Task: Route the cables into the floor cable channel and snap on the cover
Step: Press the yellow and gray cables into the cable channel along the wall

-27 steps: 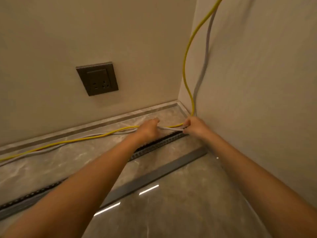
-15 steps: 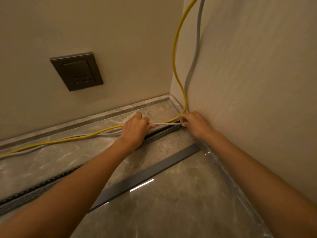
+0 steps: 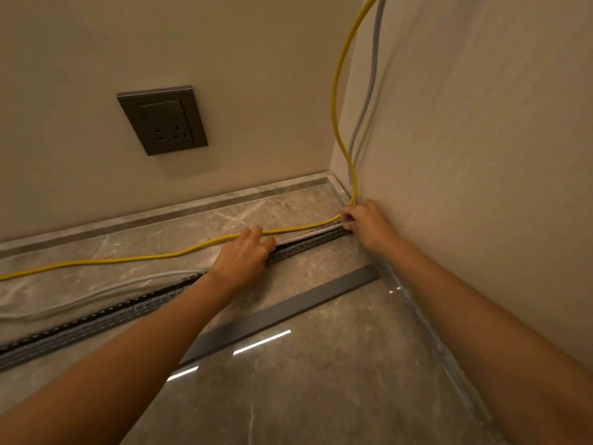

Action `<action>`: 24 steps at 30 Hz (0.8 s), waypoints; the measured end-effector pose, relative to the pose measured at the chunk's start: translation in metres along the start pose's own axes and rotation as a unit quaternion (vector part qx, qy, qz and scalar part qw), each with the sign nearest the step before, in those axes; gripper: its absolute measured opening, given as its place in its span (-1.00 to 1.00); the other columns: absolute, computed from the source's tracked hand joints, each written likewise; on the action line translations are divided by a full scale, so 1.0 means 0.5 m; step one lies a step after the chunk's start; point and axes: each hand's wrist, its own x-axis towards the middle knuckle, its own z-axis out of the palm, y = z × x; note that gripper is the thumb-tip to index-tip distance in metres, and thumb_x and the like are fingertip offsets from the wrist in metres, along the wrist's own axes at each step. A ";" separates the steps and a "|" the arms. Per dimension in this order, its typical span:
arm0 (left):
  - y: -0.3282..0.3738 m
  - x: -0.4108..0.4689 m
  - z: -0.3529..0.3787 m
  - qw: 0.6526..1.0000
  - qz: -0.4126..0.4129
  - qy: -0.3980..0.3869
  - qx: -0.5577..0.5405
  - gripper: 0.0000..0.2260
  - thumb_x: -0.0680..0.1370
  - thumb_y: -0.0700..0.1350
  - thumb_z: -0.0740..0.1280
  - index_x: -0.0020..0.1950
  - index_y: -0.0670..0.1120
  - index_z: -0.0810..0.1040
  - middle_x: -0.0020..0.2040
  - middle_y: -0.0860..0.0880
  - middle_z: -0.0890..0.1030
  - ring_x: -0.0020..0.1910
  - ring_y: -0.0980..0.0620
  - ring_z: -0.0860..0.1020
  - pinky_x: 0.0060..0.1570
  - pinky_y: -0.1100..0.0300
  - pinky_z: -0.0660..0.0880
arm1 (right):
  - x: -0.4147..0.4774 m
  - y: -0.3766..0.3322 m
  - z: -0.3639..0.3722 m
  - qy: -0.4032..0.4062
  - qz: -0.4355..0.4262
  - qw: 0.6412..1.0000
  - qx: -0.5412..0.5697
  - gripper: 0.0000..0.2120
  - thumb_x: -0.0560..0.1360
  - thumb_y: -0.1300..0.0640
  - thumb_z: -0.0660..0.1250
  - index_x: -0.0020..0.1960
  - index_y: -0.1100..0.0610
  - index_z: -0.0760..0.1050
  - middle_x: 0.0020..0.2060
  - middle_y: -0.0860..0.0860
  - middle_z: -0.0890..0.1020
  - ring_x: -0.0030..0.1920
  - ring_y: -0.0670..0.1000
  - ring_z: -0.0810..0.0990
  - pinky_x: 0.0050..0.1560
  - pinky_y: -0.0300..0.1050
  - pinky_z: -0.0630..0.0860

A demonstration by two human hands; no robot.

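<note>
Two cables run down the corner and out along the floor: the yellow cable [image 3: 134,259] lies beyond the slotted channel [image 3: 96,319], while the grey cable [image 3: 106,285] now sits at its far edge, closer than half a second ago. The cover [image 3: 282,311] waits loose on the near side. Fingers spread, the left hand [image 3: 244,256] has moved left, pressing flat over the channel. The right hand [image 3: 365,221] pinches both cables at the corner.

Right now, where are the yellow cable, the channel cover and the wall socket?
yellow cable [image 3: 128,259]: head view, on its run along the floor.
channel cover [image 3: 288,311]: head view, mid-length of the flat grey strip lying loose on the floor.
wall socket [image 3: 162,119]: head view, centre of the dark plate.
</note>
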 end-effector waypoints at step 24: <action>0.007 -0.017 0.015 0.997 -0.063 0.015 -0.042 -0.64 0.56 0.03 0.24 0.23 -0.19 0.39 0.20 -0.17 0.47 0.15 -0.16 0.47 0.10 0.05 0.40 | -0.003 -0.020 0.045 0.014 0.034 0.977 0.208 -0.87 0.46 0.31 0.33 -0.03 0.32 0.60 -0.01 0.25 0.66 0.03 0.16 0.59 0.02 -0.12 0.43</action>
